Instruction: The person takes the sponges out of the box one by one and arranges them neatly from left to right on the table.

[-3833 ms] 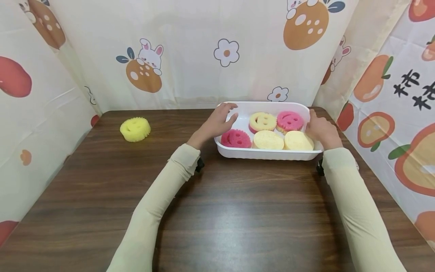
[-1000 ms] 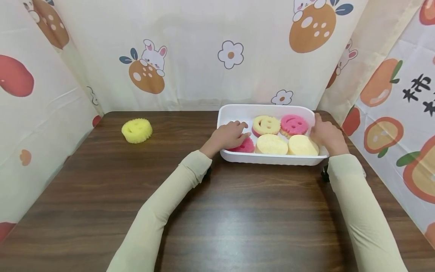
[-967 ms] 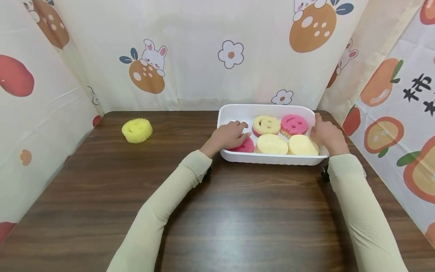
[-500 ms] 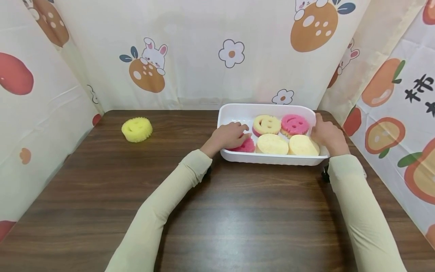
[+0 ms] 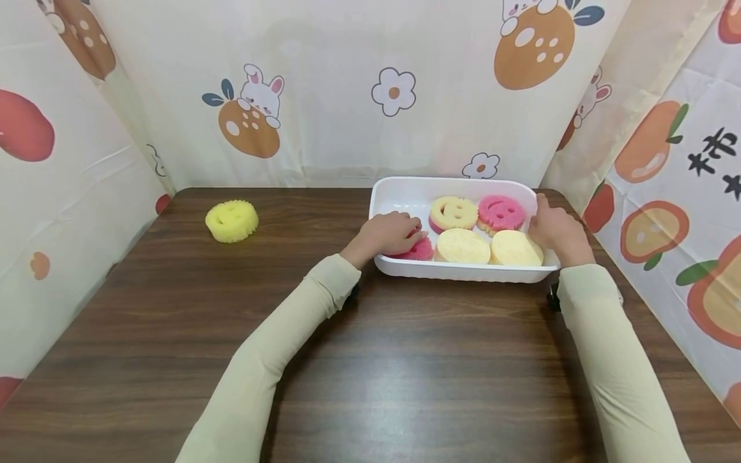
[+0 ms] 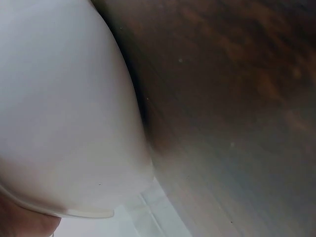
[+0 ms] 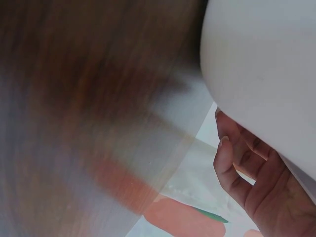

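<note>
In the head view a white plastic tray (image 5: 463, 272) stands at the back right of the table. My left hand (image 5: 388, 233) reaches over its left rim and grips a pink smiley sponge (image 5: 419, 249) in the front left corner, hiding most of it. My right hand (image 5: 557, 233) holds the tray's right rim; in the right wrist view the fingers of that hand (image 7: 261, 177) curl against the outer wall. Beside the pink sponge lie two pale yellow round sponges (image 5: 463, 245). Behind them are a yellow smiley sponge (image 5: 455, 212) and another pink smiley sponge (image 5: 501, 213).
A bright yellow smiley sponge (image 5: 232, 221) sits alone at the table's back left. The dark wooden table (image 5: 405, 360) meets a printed curtain (image 5: 330, 96) behind it and another at each side. The tray's back rim is close to the curtain.
From above the tray's left end, my left hand has come down onto the front left pink sponge, and its fingers have lately curled in more. My right hand stays at the right rim.
</note>
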The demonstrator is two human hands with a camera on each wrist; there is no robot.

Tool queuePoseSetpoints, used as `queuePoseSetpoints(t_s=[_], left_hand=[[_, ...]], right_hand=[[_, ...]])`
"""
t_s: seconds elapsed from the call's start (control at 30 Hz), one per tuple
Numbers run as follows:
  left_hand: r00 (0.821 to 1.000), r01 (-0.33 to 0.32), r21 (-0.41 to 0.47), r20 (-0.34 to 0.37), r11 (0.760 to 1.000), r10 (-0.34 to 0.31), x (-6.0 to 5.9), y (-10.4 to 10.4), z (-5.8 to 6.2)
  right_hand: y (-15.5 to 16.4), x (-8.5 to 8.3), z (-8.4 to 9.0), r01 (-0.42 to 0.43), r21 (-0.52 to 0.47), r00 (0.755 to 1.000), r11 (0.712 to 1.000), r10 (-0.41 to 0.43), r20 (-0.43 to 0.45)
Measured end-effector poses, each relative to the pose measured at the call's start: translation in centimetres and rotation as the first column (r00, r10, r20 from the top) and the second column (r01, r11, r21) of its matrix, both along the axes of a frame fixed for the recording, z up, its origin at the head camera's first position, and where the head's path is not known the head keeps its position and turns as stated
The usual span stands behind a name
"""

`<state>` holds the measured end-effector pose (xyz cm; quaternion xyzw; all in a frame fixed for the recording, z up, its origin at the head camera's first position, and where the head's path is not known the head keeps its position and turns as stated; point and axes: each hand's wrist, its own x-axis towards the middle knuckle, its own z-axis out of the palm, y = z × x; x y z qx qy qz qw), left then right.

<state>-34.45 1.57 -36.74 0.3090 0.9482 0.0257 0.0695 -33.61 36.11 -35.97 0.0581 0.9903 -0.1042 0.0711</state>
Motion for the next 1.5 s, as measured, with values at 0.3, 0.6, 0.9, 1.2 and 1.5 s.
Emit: queuePoseSetpoints(t_s=[0.3, 0.6, 0.9, 1.2, 1.5], left_hand=[[1.000, -0.004, -0.001, 0.005, 1.000, 0.004, 0.10, 0.05, -0.21], [1.000, 0.000, 0.004, -0.007, 1.000, 0.000, 0.13, 0.07, -0.31], [1.000, -0.009, 0.015, 0.004, 1.000, 0.009, 0.29, -0.01, -0.19], [1.000, -0.005, 0.016, 0.001, 1.000, 0.005, 0.27, -0.01, -0.02], [1.000, -0.004, 0.015, 0.010, 1.000, 0.004, 0.22, -0.01, 0.03]], right_hand=[[0.09, 0.11, -0.12, -0.007, -0.001, 1.000, 1.000, 0.007, 0.010], [0.19, 0.07, -0.25, -0.008, 0.002, 1.000, 1.000, 0.008, 0.004], [0.27, 0.00, -0.34, -0.018, 0.000, 1.000, 1.000, 0.018, 0.005], [0.25, -0.03, -0.20, -0.014, 0.004, 1.000, 1.000, 0.014, 0.006], [0.37, -0.13, -0.23, -0.016, 0.002, 1.000, 1.000, 0.016, 0.006]])
